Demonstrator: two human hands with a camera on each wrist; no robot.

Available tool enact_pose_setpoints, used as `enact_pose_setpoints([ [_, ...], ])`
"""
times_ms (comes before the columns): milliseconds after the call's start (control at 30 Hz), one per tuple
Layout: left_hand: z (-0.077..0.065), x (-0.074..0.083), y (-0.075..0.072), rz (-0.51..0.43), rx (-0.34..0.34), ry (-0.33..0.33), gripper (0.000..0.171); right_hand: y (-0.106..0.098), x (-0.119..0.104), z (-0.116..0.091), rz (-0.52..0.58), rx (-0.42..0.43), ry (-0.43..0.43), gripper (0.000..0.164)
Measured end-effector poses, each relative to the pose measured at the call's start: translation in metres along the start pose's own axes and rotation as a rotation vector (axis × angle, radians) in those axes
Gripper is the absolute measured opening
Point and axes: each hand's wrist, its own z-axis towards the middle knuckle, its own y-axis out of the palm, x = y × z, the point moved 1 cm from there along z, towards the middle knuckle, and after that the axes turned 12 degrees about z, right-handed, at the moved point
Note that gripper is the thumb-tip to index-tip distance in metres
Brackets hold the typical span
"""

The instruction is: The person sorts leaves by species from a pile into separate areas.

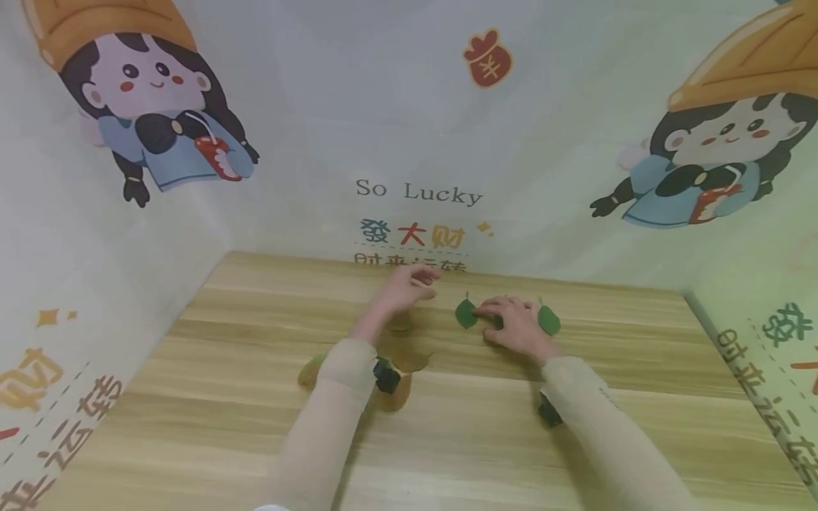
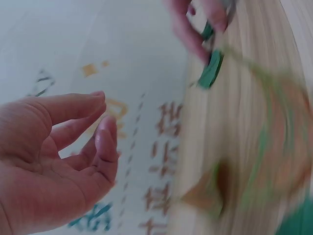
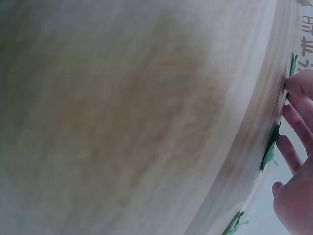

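Note:
Above the back of the wooden table, my left hand [image 1: 409, 287] hovers with loosely bent fingers and nothing between them. My right hand [image 1: 514, 326] rests over the row of green leaves, its fingers spread and the fingertips down at the tabletop. One green leaf [image 1: 466, 313] lies at its left fingertips, another leaf [image 1: 548, 321] to its right. A middle leaf [image 3: 271, 149] touches or nearly touches a fingertip in the right wrist view; the hand mostly hides it in the head view. Blurred in the left wrist view is a brown-and-green leaf [image 2: 286, 137].
Brown leaves [image 1: 399, 394] lie beside my left forearm, and a yellowish-green leaf [image 1: 311, 370] is partly covered by that sleeve. The wooden table [image 1: 639, 440] meets a printed cloth backdrop [image 1: 307, 163] at its back edge. Dark devices sit on both wrists.

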Motion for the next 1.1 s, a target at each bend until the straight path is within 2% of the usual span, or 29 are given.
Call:
enact_pose_setpoints([
  [100, -0.017, -0.01, -0.018, 0.043, 0.001, 0.018, 0.036, 0.001, 0.001, 0.001, 0.003, 0.001, -0.002, 0.042],
  [267, -0.046, -0.027, -0.034, 0.133, -0.016, 0.025, 0.029, 0.001, 0.005, 0.001, 0.006, 0.002, 0.006, 0.042],
  [500, -0.082, -0.046, -0.037, 0.255, -0.087, 0.032, 0.027, -0.001, 0.002, -0.001, 0.028, 0.008, -0.02, 0.042],
  [600, -0.095, -0.052, -0.034, 0.301, -0.127, 0.0, 0.03, -0.002, -0.002, -0.002, 0.027, 0.022, -0.056, 0.041],
  [733, -0.103, -0.057, -0.027, 0.387, -0.189, -0.026, 0.032, -0.003, -0.003, -0.003, 0.024, 0.016, -0.048, 0.041],
  [833, -0.105, -0.06, -0.022, 0.428, -0.215, -0.011, 0.031, -0.002, -0.001, -0.001, 0.026, -0.002, -0.015, 0.041],
  [1100, -0.101, -0.069, -0.016, 0.434, -0.219, 0.046, 0.026, -0.001, -0.002, -0.001, 0.018, -0.005, -0.008, 0.041],
])
